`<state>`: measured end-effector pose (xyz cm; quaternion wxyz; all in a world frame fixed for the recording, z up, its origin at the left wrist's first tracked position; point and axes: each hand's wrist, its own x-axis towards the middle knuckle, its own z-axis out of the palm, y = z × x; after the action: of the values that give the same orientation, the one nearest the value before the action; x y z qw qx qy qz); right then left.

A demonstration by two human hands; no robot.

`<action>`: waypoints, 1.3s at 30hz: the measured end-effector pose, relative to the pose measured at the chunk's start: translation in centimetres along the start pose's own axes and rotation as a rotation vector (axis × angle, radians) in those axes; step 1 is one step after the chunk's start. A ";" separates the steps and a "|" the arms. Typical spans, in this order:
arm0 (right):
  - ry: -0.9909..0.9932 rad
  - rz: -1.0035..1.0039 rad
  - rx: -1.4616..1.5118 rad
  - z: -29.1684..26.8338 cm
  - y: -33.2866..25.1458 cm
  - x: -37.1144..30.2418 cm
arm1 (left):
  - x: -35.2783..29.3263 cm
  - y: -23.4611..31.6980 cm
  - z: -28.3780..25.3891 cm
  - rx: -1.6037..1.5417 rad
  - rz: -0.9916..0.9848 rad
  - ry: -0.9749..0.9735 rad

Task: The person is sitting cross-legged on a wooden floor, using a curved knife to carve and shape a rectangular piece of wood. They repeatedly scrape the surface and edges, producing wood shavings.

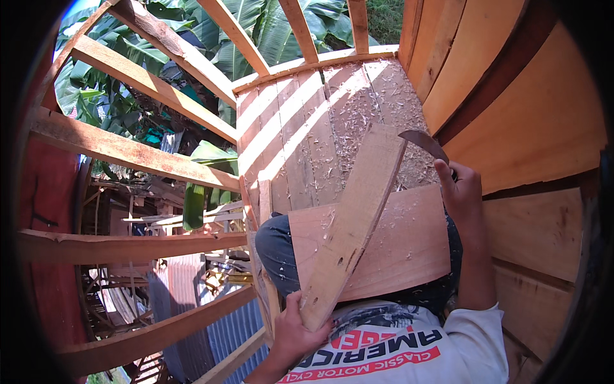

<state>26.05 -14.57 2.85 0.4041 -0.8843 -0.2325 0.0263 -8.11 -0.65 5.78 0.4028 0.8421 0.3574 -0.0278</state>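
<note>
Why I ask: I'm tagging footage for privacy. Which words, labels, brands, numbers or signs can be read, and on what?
White shirt: large black lettering, legible.
Same shirt: red lettering, partly unclear.
Same shirt: pale lettering on a red band, legible.
I won't copy the wording. No other lettering can be made out; none shows on the plank.

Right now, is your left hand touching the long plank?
Touching. The head view shows the left hand closed on the near end of the long plank, with no gap between them.
</note>
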 end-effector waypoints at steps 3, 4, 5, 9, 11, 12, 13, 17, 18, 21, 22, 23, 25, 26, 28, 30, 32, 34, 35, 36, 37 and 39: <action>-0.047 -0.058 -0.033 0.0 -1.6 -1.8 | 0.3 0.6 0.0 0.016 -0.003 -0.009; -0.051 -0.082 -0.058 0.1 -2.1 -2.1 | 0.5 1.0 0.0 -0.013 -0.038 -0.013; -0.060 -0.105 -0.084 0.4 -2.5 -2.5 | 0.4 1.4 0.0 -0.043 -0.077 -0.020; -0.041 0.006 -0.122 0.0 -1.1 -1.3 | 0.0 1.0 0.4 -0.079 -0.095 -0.012; -0.019 0.077 -0.101 -0.9 0.6 -0.1 | -0.8 0.1 0.8 -0.049 -0.068 0.003; 0.007 0.102 -0.105 -1.3 1.5 -0.1 | -1.0 -0.3 0.8 -0.035 -0.056 0.011; 0.032 0.126 -0.110 -1.6 2.3 -0.1 | -0.9 -0.2 0.6 -0.060 -0.043 -0.017; 0.007 0.059 -0.001 -0.2 1.9 -1.4 | 0.1 -1.8 0.9 -0.418 -0.075 -0.172; -0.004 0.022 0.038 0.6 1.3 -2.1 | 0.7 -3.1 1.2 -0.568 -0.091 -0.236; -0.099 -0.041 0.124 3.1 0.5 -3.6 | 2.2 -5.1 1.2 -0.866 -0.083 -0.536; -0.126 -0.053 0.169 3.6 0.1 -4.0 | 2.7 -5.2 1.0 -0.934 -0.052 -0.633; -0.124 -0.061 0.223 3.9 -0.4 -4.3 | 2.9 -4.4 1.1 -1.036 -0.100 -0.704; -0.119 -0.077 0.333 4.5 -1.3 -4.9 | 2.9 -4.2 1.4 -1.336 -0.253 -0.882; -0.143 -0.085 0.339 4.5 -1.5 -5.2 | 3.0 -4.2 1.8 -1.491 -0.332 -0.977; -0.188 -0.099 0.352 4.4 -2.0 -5.6 | 3.2 -3.9 2.2 -1.496 -0.351 -1.006; -0.241 -0.124 0.266 4.1 -2.9 -6.0 | 3.6 -3.6 2.2 -1.456 -0.357 -1.034; -0.271 -0.212 0.112 3.8 -3.2 -6.4 | 3.4 -3.9 2.6 -1.476 -0.360 -1.025; -0.290 -0.214 0.050 3.5 -3.4 -6.8 | 3.3 -4.1 2.8 -1.478 -0.363 -1.007; -0.283 -0.228 0.029 3.4 -3.2 -7.0 | 3.3 -4.0 2.8 -1.467 -0.365 -0.999; -0.277 -0.242 0.008 3.4 -3.1 -7.3 | 3.3 -3.9 2.8 -1.457 -0.366 -0.989; -0.288 -0.244 -0.005 3.3 -3.1 -7.6 | 3.2 -3.8 2.7 -1.480 -0.380 -0.975; -0.310 -0.256 -0.026 3.3 -3.3 -8.3 | 3.2 -3.3 2.7 -1.528 -0.404 -0.935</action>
<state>16.61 -13.99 1.90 0.3523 -0.8379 -0.4029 0.1074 -7.15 0.73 0.73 0.9410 0.1714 0.2197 -0.1920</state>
